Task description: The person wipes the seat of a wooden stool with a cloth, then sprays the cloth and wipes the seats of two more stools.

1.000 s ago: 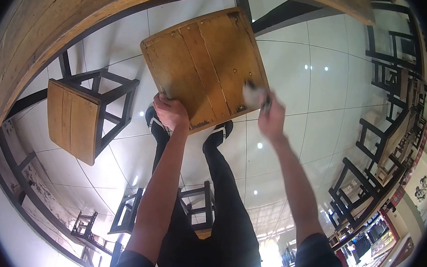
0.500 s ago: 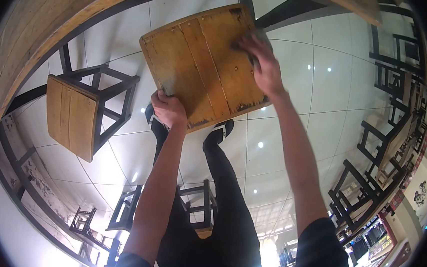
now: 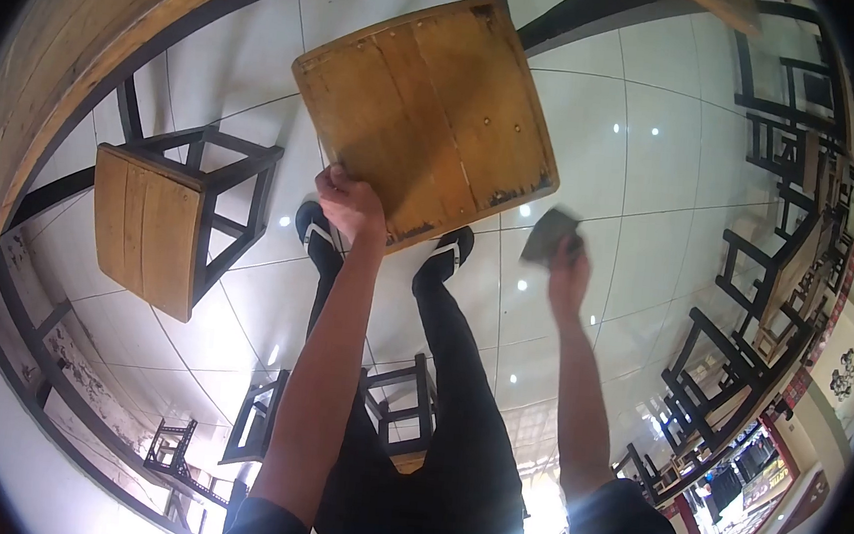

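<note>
A wooden stool (image 3: 428, 127) shows its square, worn seat of joined boards, dark and scuffed along the near edge; its legs are hidden below. My left hand (image 3: 352, 206) grips the seat's near left edge, fingers curled over it. Off to the right, apart from the seat and above the tiled floor, my right hand (image 3: 569, 273) is closed around a dark grey folded cloth (image 3: 553, 237). The cloth is slightly blurred, so its exact material is hard to make out.
Another stool (image 3: 149, 230) lies on its side at left. A wooden tabletop (image 3: 93, 50) curves along the upper left. Behind, between my legs, stands a further stool (image 3: 401, 406). Dark-framed stools (image 3: 710, 365) line the right side. My shoes are just below the seat.
My right hand has come off the seat's right side and moved down and right with the cloth. The stool has turned and shifted slightly; my left hand keeps its hold.
</note>
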Motion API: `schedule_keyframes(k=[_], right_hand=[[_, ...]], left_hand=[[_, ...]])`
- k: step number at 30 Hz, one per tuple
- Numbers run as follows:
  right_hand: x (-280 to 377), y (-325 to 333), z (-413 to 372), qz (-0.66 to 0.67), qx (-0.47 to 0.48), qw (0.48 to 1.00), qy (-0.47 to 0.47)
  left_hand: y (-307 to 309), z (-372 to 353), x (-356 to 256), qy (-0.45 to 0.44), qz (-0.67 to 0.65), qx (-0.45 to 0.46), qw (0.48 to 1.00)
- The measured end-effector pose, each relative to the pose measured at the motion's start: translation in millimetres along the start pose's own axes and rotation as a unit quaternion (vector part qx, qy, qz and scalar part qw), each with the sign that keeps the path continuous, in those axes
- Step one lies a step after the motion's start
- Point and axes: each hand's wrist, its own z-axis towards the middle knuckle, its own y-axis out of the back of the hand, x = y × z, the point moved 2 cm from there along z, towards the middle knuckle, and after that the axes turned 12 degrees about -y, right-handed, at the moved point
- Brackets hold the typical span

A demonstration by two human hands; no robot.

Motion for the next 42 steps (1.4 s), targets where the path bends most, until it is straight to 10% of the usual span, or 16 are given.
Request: schedule_keyframes(k=[2, 5, 9, 16, 22, 24, 30, 34, 40, 42], right_hand=[[67, -5, 24, 0.120, -0.018, 0.992, 0.024], [171, -30, 54, -0.056, -0.089, 0.963, 0.249], [243, -112, 104, -0.153, -0.102, 0.931, 0.315], [238, -230, 58, -0.136, -0.181, 0.869, 0.440], [202, -243, -25, -0.142, 0.044, 0.851, 0.503], [179, -226, -48, -0.149, 0.075, 0.851, 0.498], [98, -164, -97, -0.194, 0.168, 0.847, 0.466], [62, -99, -81, -0.251, 0.190, 0.834, 0.453], [48, -6, 7, -0.133, -0.158, 0.937, 0.281], [53, -26, 23, -0.090, -0.144, 0.947, 0.272]], left_hand=[[-2, 2, 6, 0.017, -0.068, 0.016, 0.997], [3, 3, 10, 0.025, -0.098, 0.041, 0.994], [15, 9, 12, 0.053, -0.149, 0.098, 0.982], [25, 31, 24, 0.075, -0.236, 0.222, 0.943], [44, 50, 15, 0.186, -0.313, 0.337, 0.868], [46, 52, 4, 0.211, -0.349, 0.307, 0.860], [19, 52, 3, -0.116, 0.000, 0.269, 0.956], [15, 44, 5, -0.105, -0.044, 0.251, 0.961], [20, 36, -9, -0.012, -0.087, 0.236, 0.968], [14, 36, 3, 0.007, -0.132, 0.219, 0.967]])
